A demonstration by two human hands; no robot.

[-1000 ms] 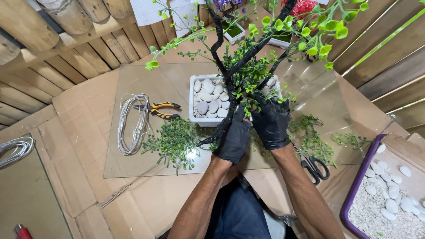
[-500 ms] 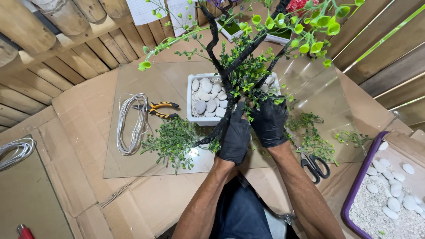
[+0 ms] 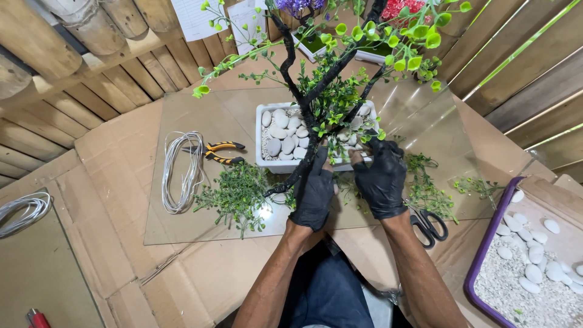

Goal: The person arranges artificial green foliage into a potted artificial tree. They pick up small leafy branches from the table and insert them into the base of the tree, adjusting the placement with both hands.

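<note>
An artificial tree with dark twisted branches (image 3: 296, 73) and green leaves rises from a white rectangular pot (image 3: 265, 159) filled with white pebbles. Both my hands wear black gloves. My left hand (image 3: 315, 193) is closed on the lower trunk at the pot's front edge. My right hand (image 3: 381, 177) pinches a small leafy sprig (image 3: 336, 146) against the trunk just beside it. A pile of loose green sprigs (image 3: 238, 195) lies to the left of my left hand on a clear sheet.
A coil of white wire (image 3: 182, 170) and orange-handled pliers (image 3: 220, 153) lie left of the pot. Black scissors (image 3: 429, 226) sit right of my right forearm. A purple-rimmed tray (image 3: 481, 255) of white pebbles stands at the right. More sprigs (image 3: 429, 188) lie nearby.
Both hands have stayed at the base of the trunk with small shifts of the fingers. The tree leans slightly differently; the view has moved a little.
</note>
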